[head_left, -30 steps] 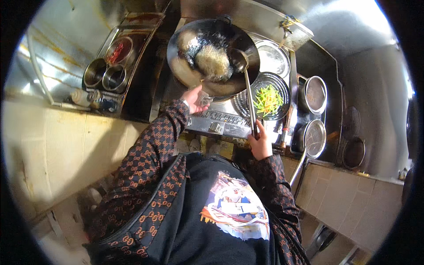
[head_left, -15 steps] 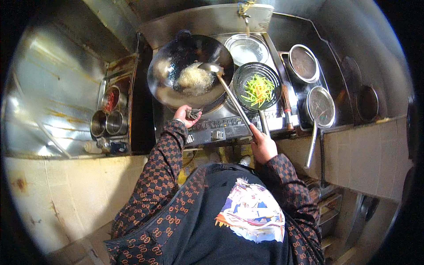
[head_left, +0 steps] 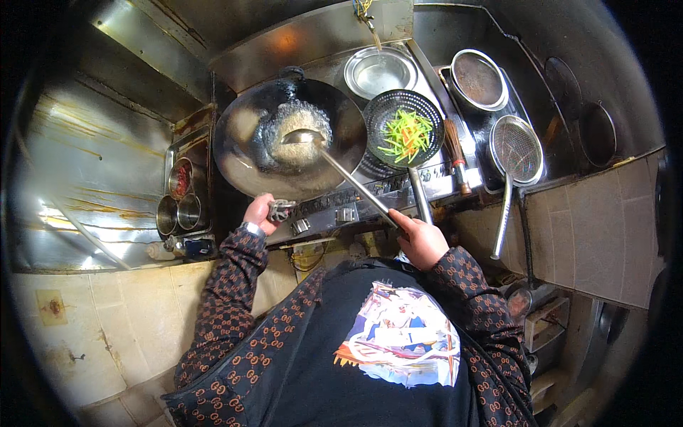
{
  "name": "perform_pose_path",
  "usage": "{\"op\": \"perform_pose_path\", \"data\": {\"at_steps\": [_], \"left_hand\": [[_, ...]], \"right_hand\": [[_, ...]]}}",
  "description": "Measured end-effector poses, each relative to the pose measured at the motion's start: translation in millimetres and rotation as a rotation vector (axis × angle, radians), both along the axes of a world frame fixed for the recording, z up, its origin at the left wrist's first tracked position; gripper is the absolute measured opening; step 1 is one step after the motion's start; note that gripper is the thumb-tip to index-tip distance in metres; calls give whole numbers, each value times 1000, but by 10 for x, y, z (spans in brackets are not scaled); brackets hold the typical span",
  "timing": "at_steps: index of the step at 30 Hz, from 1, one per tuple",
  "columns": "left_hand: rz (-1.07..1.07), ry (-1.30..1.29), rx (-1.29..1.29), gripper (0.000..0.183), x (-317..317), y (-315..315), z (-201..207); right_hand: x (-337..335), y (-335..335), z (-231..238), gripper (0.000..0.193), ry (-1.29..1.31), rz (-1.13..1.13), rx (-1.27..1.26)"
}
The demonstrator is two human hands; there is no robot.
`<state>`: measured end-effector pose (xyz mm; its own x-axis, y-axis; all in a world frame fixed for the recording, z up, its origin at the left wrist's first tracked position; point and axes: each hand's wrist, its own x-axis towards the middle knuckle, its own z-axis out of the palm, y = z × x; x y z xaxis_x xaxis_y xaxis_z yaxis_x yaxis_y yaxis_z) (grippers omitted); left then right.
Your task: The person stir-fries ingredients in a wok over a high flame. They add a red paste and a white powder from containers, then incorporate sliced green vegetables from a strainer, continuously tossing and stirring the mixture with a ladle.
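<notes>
A dark wok point(head_left: 238, 160) is on the stove, with bubbling, foamy liquid point(head_left: 276, 128) in it. My left hand point(head_left: 260, 213) is closed on a folded grey cloth point(head_left: 282, 209) at the wok's near rim; any handle under the cloth is hidden. My right hand point(head_left: 425, 242) is wrapped round the long handle of a metal ladle point(head_left: 356, 183). The ladle's bowl dips into the foam in the middle of the wok. Right of the wok, a black perforated strainer point(head_left: 377, 114) holds green and orange vegetable strips point(head_left: 407, 136).
Behind the strainer stands a metal basin point(head_left: 380, 72) of clear liquid, below a tap point(head_left: 366, 16). To the right are a brush point(head_left: 455, 153), a round pot point(head_left: 480, 80) and a mesh skimmer point(head_left: 516, 151). Several small metal pots point(head_left: 188, 211) stand at the left.
The wok has come nearer to me, along with my left hand and the cloth. The ladle's bowl has moved from the wok's right side into its middle. The view has shifted slightly.
</notes>
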<state>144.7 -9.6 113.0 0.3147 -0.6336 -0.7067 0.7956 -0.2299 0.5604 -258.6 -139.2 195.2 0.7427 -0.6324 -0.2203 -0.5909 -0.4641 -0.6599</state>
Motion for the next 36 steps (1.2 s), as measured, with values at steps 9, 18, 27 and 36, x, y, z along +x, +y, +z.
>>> {"op": "perform_pose_path", "data": {"at_steps": [9,18,27,36], "left_hand": [[-265,-60,36,19,-336,89,759],[-511,-62,-85,17,-733,-652,1083],[-834,-234,9,28,-939,-1928,1780],[-857,-557,182,30,-1290,-2599,2523]], "right_hand": [[-179,1,164,38,-160,49,65],[-641,213,342,36,33,-142,60],[-524,-61,114,28,-114,-267,33],[-180,-277,-162,30,-363,-346,86]]}}
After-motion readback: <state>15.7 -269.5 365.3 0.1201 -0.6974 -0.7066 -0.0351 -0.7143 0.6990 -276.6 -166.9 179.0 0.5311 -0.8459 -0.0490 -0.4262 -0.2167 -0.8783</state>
